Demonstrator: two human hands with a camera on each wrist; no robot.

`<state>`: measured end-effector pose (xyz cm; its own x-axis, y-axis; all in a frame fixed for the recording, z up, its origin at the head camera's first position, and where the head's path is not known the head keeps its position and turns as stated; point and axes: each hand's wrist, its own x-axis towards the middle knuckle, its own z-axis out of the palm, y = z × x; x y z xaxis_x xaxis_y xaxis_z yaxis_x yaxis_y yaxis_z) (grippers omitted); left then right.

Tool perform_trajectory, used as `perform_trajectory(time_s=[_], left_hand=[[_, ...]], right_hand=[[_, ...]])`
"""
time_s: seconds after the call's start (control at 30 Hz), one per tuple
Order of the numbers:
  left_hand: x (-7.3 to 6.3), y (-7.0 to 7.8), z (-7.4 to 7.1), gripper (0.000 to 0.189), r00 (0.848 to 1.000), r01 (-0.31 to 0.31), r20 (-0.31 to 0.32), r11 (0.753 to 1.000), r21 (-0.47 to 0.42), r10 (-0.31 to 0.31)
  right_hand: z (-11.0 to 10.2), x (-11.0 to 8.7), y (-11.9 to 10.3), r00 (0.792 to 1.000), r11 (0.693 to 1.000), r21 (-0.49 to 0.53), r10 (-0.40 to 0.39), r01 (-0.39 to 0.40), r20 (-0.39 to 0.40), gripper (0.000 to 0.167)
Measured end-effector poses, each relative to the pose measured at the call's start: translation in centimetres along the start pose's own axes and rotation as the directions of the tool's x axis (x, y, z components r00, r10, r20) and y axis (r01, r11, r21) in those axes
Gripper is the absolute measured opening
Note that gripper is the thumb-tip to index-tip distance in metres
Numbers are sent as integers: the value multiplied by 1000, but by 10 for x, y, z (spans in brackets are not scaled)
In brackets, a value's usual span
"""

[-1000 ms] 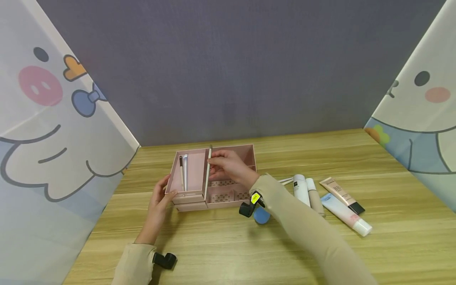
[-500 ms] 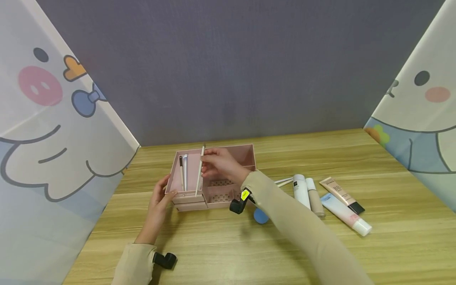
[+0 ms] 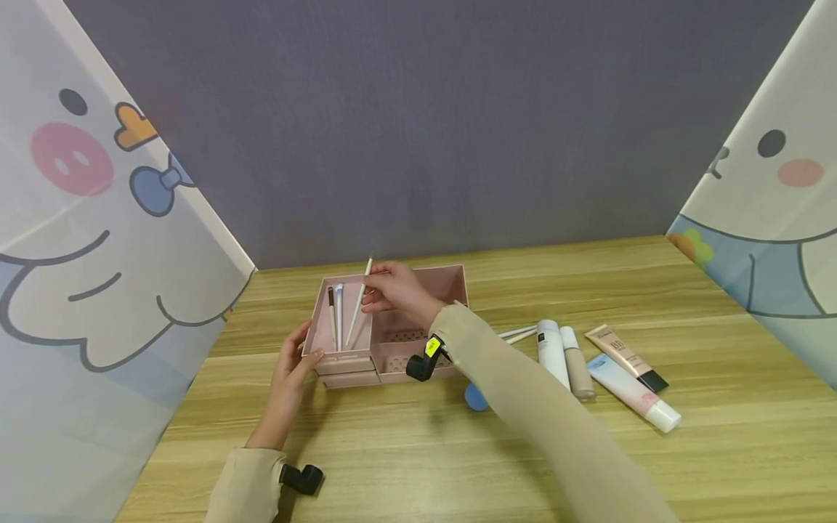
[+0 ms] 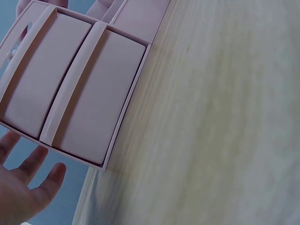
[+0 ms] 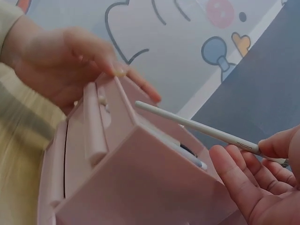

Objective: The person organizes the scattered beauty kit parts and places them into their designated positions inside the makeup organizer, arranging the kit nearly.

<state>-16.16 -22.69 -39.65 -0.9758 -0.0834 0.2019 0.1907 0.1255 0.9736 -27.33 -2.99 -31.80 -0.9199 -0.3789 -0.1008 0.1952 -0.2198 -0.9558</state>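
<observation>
A pink cosmetics organizer point(image 3: 348, 379) stands on the table, with stacked drawers on its left and open compartments on its right. My left hand point(image 3: 290, 370) grips its left front corner, thumb over the top rim and fingers along the side. Between thumb and fingers, my right hand point(image 3: 400, 292) pinches a slim white makeup brush point(image 5: 201, 127). That brush slants over the top left tray, its handle's lower end pointing down into the tray. Two more brushes lie in there: one with a dark end point(image 3: 331, 309) and one pale brush point(image 3: 340, 323).
Right of the organizer lie a white bottle point(image 3: 553, 350), a beige bottle point(image 3: 578, 369), a BB cream tube point(image 3: 617, 349) and a blue-and-pink tube point(image 3: 628, 388). White sticks point(image 3: 519, 336) and a round blue item point(image 3: 475, 397) are partly hidden by my right sleeve.
My right hand has carried the makeup brush leftward from the compartment divider to over the top left tray, tilting it more. The left hand has stayed at the organizer's corner.
</observation>
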Motion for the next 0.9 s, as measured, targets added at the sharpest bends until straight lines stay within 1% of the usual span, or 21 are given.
perform_trajectory(time_s=[0.1,0.2,0.27,0.4,0.47,0.73,0.9], left_hand=[[0,0,0,53,1000,-2,-1,1000,-3,2],[0,-1,0,53,1000,-6,-1,1000,-4,6],[0,0,0,53,1000,-5,-1,1000,0,5],[0,0,0,53,1000,0,-6,1000,4,0],[0,0,0,53,1000,1,-11,1000,4,-1],[0,1,1,54,1000,-2,-2,1000,9,2],[1,0,1,53,1000,1,-6,1000,7,-1]], right_hand=[[1,4,0,1000,998,-56,19,-19,5,18],[1,5,-3,999,990,-137,46,-43,18,16],[1,6,-6,998,979,-198,60,-54,26,15],[3,6,-11,996,946,-318,80,-63,42,17],[4,6,-13,995,938,-341,87,-65,50,19],[0,8,-9,995,948,-313,83,-63,52,24],[-2,5,-11,993,952,-301,86,-57,84,27]])
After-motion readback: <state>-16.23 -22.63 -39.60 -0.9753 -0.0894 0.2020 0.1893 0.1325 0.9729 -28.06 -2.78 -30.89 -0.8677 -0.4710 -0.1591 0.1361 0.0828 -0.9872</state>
